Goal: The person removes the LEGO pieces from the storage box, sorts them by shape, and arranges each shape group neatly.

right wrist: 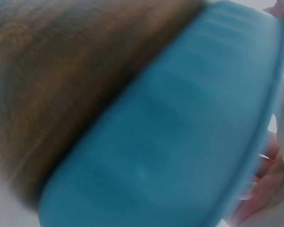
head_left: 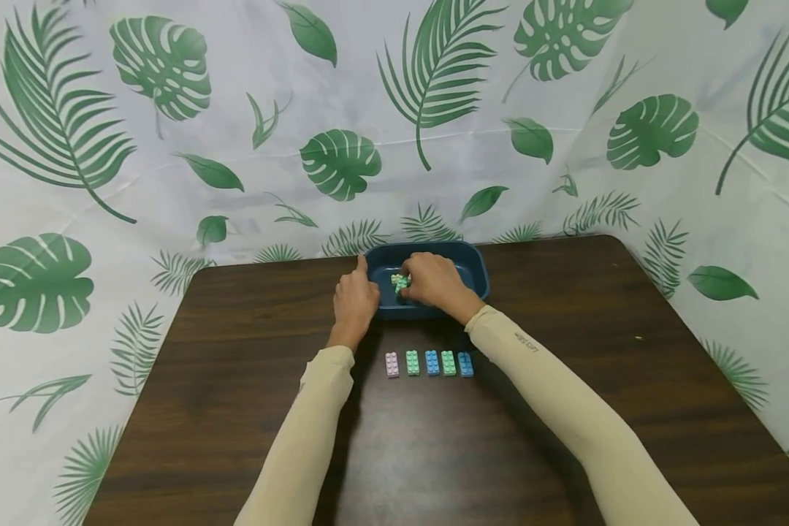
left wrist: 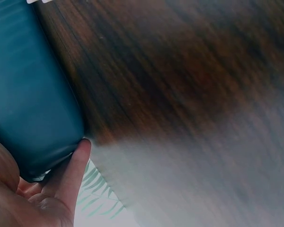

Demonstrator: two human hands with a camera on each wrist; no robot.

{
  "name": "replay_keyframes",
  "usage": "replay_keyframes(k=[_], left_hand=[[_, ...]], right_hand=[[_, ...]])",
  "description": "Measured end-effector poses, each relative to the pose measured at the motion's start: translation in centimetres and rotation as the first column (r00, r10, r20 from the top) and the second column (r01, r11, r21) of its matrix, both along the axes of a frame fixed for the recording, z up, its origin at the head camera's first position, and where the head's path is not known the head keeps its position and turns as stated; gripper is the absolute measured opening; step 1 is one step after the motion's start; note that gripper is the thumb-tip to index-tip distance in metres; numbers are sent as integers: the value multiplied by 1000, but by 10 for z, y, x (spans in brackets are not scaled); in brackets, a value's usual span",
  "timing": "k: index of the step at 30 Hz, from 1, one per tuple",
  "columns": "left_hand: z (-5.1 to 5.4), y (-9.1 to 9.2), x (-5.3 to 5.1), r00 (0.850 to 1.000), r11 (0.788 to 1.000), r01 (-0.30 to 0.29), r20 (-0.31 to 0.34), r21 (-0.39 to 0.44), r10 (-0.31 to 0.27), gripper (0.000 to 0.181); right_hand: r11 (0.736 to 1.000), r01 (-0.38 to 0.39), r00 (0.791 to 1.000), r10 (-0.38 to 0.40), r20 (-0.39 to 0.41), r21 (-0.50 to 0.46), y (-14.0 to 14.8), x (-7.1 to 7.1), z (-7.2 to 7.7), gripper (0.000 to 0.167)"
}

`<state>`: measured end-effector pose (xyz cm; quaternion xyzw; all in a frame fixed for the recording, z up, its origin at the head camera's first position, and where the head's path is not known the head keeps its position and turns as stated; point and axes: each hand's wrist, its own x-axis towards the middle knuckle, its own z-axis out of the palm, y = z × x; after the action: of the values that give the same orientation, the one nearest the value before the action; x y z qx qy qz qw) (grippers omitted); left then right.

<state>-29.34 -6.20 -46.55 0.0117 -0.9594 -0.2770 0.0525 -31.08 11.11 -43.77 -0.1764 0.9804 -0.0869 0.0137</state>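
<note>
The tray's point(head_left: 408, 313) walls bar low entry from the sides. From above, the right hand point(head_left: 437, 281) blocks the middle and the left hand point(head_left: 356, 298) the left end; the far right corner offers a way in. In front, 5 bricks point(head_left: 432, 363) stand between the sleeves point(head_left: 565, 416). Wood tabletop point(head_left: 250, 409) outside them leaves passing room.

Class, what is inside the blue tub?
The blue tub holds yellow and green toy bricks. The right hand covers part of its interior; anything beneath that hand cannot be seen.
</note>
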Motion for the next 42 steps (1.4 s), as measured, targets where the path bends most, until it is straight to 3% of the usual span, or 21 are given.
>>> replay_keyframes(k=[5,9,12,16,22,30,36,42], left_hand=[[1,-4,-1,1000,1000,-12,-3,12,12,68],[1,-6,-2,1000,1000,-12,-3,9,12,68],[0,-6,-2,1000,1000,3,1,14,-3,68],[0,-3,-3,1000,1000,20,2,14,-20,68],[1,0,-2,1000,1000,18,-14,8,-17,68],[2,3,-3,1000,999,17,3,35,-17,67],[1,5,-2,999,998,31,9,56,-32,67],[-1,-1,1,1000,999,16,-3,40,-16,68]], right_hand=[[999,29,999,-28,23,-32,14,3,30,40],[1000,-5,1000,5,24,-5,24,14,56,40],[998,-49,999,49,5,31,32,27,69,41],[991,-112,992,115,-51,75,46,53,76,41],[980,-169,979,179,-97,106,68,89,71,39],[971,-213,969,224,-108,107,91,124,49,37],[973,-200,974,210,-84,111,105,140,35,37],[975,-190,978,197,-60,111,114,145,13,37]])
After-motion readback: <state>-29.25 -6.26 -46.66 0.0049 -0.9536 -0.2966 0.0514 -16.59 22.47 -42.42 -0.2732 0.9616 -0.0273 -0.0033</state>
